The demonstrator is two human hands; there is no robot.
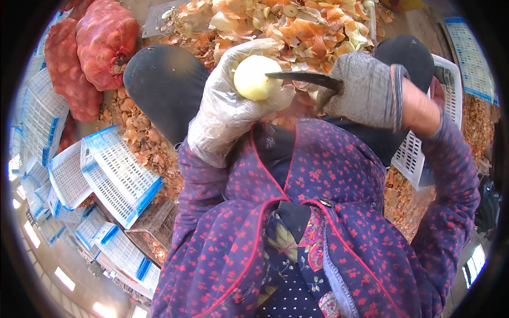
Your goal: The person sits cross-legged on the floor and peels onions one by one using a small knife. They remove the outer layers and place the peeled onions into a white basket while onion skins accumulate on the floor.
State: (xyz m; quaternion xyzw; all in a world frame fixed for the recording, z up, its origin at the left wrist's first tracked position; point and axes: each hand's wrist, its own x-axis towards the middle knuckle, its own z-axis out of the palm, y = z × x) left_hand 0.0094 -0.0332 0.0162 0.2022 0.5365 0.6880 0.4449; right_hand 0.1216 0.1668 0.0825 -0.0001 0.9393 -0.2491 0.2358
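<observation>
A peeled, pale onion (256,78) rests in my left hand (222,107), which wears a clear plastic glove over a white knit one. My right hand (360,89), in a grey knit glove, grips a knife with a dark curved blade (306,78). The blade's tip meets the right side of the onion. The knife's handle is hidden inside the right glove. Beneath both hands lies a large heap of loose onion skins (310,30), with a cut onion end (290,10) on top.
Red mesh sacks of onions (105,43) stand at the upper left. White and blue plastic crates (119,171) are piled along the left, beside a brown crate (153,226). A white basket (451,91) sits by my right knee (405,55). Onion skins (139,139) litter the floor.
</observation>
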